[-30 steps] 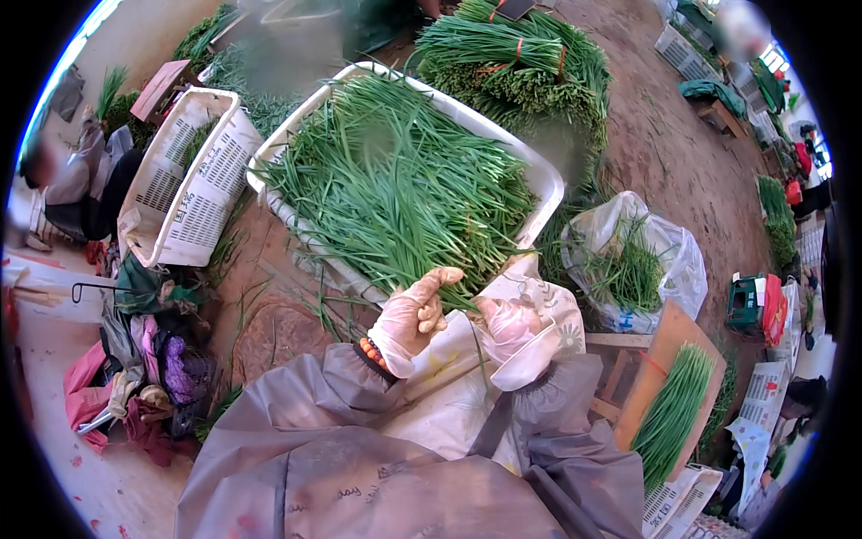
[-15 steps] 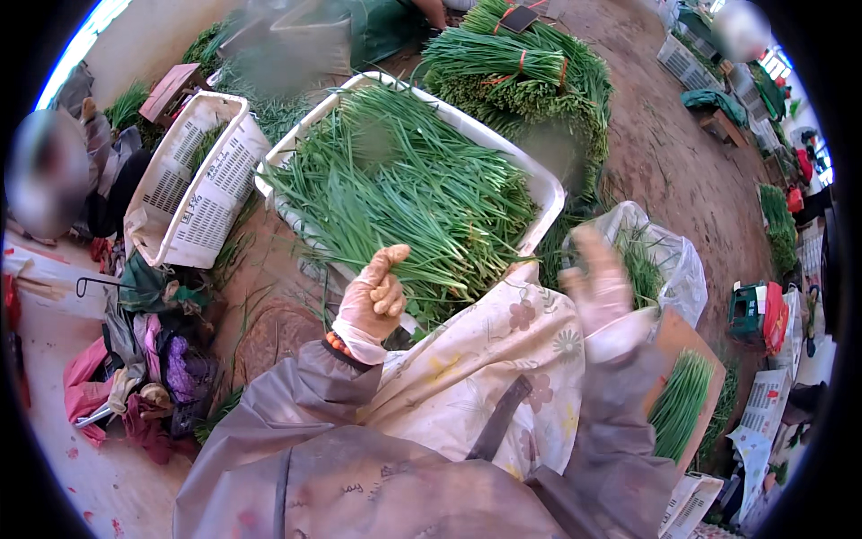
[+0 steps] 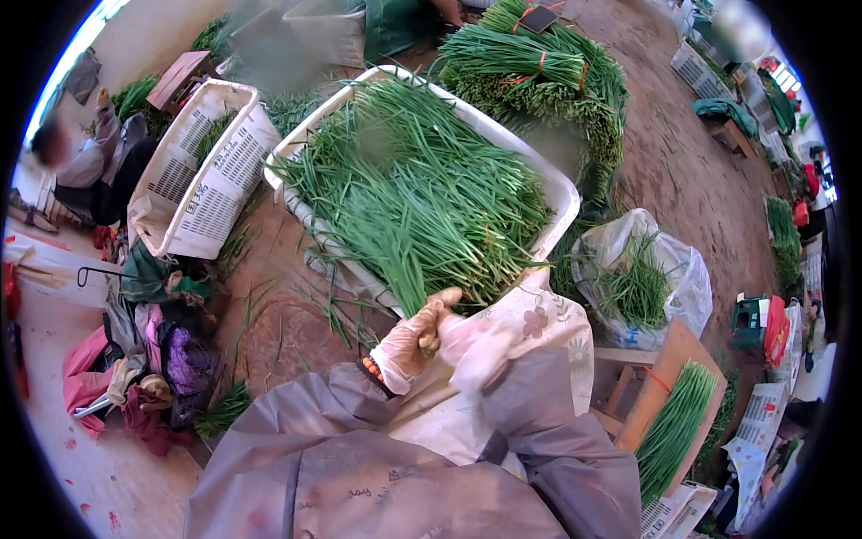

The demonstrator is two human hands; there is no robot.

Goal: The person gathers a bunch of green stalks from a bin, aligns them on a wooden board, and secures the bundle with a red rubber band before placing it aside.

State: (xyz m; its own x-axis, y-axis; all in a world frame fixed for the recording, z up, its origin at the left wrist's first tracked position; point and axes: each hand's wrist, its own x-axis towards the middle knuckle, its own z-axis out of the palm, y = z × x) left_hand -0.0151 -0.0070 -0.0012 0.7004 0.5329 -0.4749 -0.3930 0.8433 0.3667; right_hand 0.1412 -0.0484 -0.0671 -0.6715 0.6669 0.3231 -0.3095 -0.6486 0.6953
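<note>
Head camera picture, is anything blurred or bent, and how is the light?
Head view: straight edges of the white crate bow toward the black round rim; soft daylight, no hard shadows or glare; smeared patches at top left and top right; the gloved left hand looks sharp.

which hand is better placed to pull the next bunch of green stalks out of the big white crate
Probably the left. The left hand already has its fingers closed round stalk ends at the near rim of the white crate of green stalks. The right hand sits beside it against the floral cloth.

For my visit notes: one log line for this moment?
left hand: gripping chive bunch | right hand: beside it | white crate: full
</note>
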